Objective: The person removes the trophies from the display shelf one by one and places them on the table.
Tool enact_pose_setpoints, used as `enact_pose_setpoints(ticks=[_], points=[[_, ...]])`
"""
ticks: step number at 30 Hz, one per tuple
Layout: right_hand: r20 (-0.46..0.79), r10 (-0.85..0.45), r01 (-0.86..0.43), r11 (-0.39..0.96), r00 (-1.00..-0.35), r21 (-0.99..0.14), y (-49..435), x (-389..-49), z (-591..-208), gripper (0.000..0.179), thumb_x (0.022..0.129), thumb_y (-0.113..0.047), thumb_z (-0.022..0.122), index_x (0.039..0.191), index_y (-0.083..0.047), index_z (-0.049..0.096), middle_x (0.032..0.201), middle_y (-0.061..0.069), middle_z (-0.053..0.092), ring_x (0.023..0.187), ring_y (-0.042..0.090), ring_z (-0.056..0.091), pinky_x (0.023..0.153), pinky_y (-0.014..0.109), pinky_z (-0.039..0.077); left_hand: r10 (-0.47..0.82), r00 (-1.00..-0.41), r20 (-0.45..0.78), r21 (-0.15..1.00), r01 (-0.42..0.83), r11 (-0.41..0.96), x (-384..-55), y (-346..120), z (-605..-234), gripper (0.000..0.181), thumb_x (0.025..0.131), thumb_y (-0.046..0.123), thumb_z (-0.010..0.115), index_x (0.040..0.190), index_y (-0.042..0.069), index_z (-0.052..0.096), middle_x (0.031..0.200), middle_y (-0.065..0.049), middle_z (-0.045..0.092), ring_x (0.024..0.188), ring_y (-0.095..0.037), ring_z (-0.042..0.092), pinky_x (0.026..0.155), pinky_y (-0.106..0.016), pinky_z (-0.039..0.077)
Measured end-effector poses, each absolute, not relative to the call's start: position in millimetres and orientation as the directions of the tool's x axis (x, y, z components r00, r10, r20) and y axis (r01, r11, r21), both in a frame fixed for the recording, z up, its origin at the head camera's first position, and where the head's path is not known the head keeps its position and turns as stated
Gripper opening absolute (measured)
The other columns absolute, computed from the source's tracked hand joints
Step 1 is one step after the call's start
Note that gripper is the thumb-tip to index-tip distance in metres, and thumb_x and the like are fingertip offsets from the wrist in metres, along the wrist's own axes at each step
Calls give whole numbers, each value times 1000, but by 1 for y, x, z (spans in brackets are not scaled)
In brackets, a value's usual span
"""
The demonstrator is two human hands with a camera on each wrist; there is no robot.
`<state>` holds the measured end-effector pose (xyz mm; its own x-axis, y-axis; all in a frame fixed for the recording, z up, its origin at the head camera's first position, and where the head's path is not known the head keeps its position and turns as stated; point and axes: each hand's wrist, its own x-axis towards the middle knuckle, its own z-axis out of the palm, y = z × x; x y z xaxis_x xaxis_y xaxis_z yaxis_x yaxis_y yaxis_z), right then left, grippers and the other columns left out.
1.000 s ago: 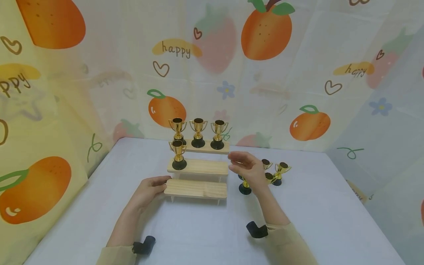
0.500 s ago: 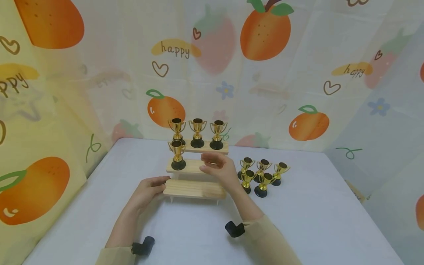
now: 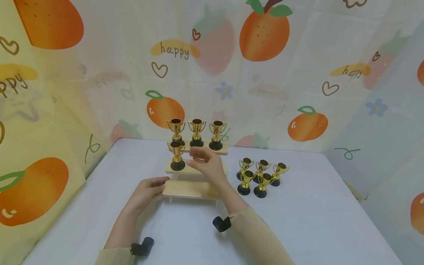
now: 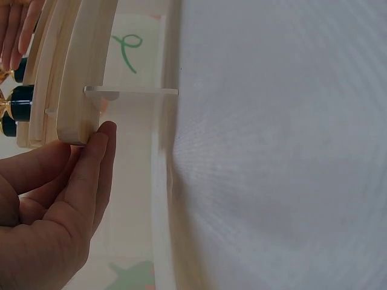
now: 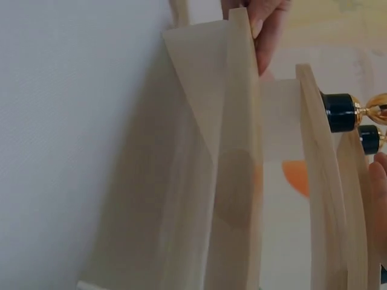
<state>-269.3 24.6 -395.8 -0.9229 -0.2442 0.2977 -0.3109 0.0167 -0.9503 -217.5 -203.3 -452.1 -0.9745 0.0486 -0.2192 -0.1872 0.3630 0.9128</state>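
A stepped wooden display stand [image 3: 188, 189] with three tiers and clear supports stands mid-table. My left hand [image 3: 147, 191] holds the left end of its lowest board; in the left wrist view, thumb and fingertips meet the board's end [image 4: 75, 130]. Over the middle tier, my right hand [image 3: 208, 165] has its fingers loosely bent, nothing seen between them. Its fingertips are just right of a small gold trophy cup [image 3: 177, 156] with a black base, upright at that tier's left. Three like trophies [image 3: 197, 132] line the top tier. Only the right hand's edge [image 5: 380, 193] shows in the right wrist view.
Several more gold trophies [image 3: 260, 176] stand grouped on the white tablecloth [image 3: 298, 221], right of the stand. A fruit-printed curtain [image 3: 265, 92] hangs behind the table and along both sides.
My right hand has moved left from in front of the grouped trophies to beside the trophy on the middle tier. My left hand has stayed at the lowest board.
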Motion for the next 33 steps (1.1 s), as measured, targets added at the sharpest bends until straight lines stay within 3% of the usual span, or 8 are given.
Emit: enact_pose_setpoints(ticks=[22, 33], points=[[242, -246, -269, 87, -939, -959, -4, -280, -388, 44, 83, -18, 79, 125, -14, 67, 125, 10, 70, 114, 25, 68, 91, 29, 59, 72, -977, -201, 917, -162, 364, -217, -205, -452, 43, 100, 11, 51, 141, 0, 51, 147, -23, 51, 128, -28, 58, 103, -33, 54], [250, -211, -276, 107, -945, -955, -16, -281, -386, 43, 83, -17, 79, 124, -10, 67, 120, 11, 71, 111, 24, 68, 93, 26, 58, 65, -975, -213, 916, -176, 359, -217, -204, -451, 43, 100, 11, 51, 141, 0, 52, 148, -24, 50, 129, -30, 57, 104, -35, 54]])
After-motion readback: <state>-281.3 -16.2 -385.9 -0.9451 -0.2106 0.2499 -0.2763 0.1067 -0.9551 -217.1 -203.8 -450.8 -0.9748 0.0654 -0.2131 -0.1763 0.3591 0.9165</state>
